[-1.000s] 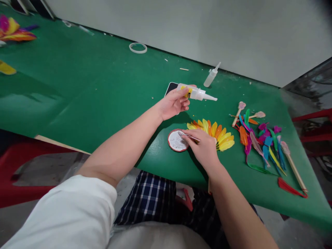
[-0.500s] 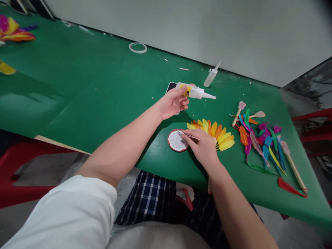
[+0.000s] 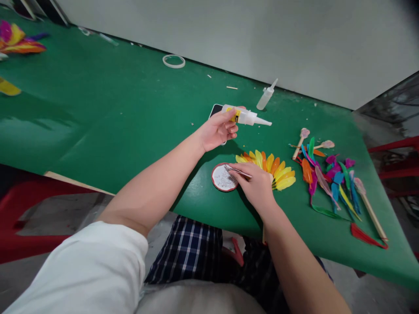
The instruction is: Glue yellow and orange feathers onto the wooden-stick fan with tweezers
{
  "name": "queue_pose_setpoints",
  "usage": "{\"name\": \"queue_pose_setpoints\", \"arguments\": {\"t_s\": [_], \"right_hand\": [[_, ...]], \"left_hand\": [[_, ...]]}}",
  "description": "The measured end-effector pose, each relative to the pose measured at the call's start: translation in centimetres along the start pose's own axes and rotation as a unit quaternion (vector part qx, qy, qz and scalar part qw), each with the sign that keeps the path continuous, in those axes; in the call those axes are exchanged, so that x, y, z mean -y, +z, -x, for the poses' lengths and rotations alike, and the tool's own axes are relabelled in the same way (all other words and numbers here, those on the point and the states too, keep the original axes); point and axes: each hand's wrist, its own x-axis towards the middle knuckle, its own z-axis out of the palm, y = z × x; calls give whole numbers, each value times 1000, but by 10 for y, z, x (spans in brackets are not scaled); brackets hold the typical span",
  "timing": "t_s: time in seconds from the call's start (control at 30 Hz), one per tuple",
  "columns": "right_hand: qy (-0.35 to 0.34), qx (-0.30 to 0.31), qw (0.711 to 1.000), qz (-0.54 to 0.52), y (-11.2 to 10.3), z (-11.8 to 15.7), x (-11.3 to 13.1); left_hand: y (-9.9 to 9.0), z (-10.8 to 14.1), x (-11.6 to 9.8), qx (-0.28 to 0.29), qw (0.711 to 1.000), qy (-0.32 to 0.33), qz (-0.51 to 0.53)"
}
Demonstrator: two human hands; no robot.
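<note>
My left hand (image 3: 218, 130) is wrapped round a clear glue bottle (image 3: 244, 116) with a yellow label, its nozzle pointing right above the table. Pinched in my right hand (image 3: 253, 181) are thin tweezers (image 3: 240, 171), whose tips reach over a small round dish (image 3: 222, 178) with a red rim. Small dark bits are scattered over the dish's white inside. Behind my right hand lies a fan of yellow and orange feathers (image 3: 279, 172), partly hidden by the hand. A phone (image 3: 215, 110) lies under my left hand, mostly covered.
On the green table (image 3: 114, 109) a second bottle (image 3: 265, 97) stands near the wall, with a tape ring (image 3: 173, 61) further left. Colourful feathers (image 3: 337, 179) and wooden sticks (image 3: 373, 213) lie at right. More feathers (image 3: 19, 41) are at far left. Red stools flank the table.
</note>
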Motion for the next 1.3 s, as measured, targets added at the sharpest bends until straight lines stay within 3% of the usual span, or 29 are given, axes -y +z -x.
{"name": "queue_pose_setpoints", "arguments": {"t_s": [0.53,0.8,1.07,1.3], "right_hand": [[4,-40,999,-15,-3,-1,9],[74,-103,990,-60,-7,0,12],[137,-60,983,-104,-7,-1,9],[159,-9,948,-277,-2,1,9]], "left_hand": [[0,0,-1,-2,1000,-7,1],[2,0,-1,-16,1000,-12,3],[3,1,-1,-17,1000,-22,4],[5,1,-1,-15,999,-40,-9]]}}
